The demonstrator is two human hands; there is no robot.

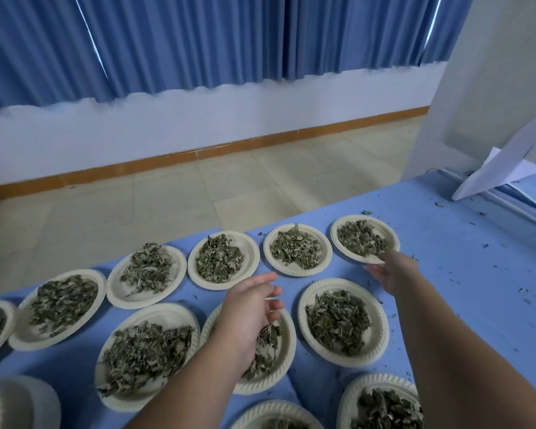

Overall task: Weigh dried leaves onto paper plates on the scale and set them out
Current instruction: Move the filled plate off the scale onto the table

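Eleven paper plates on the counter, each bearing one heap of dried leaves; one white paper sheet.

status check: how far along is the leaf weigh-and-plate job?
Done: at least ten paper plates of dried leaves sit in rows on the blue table.
In hand: the right hand is at the near rim of the far-right back-row plate, seemingly setting it out. The left hand hovers open over a middle-row plate.
Left: unclear, because no scale or leaf supply is in view.
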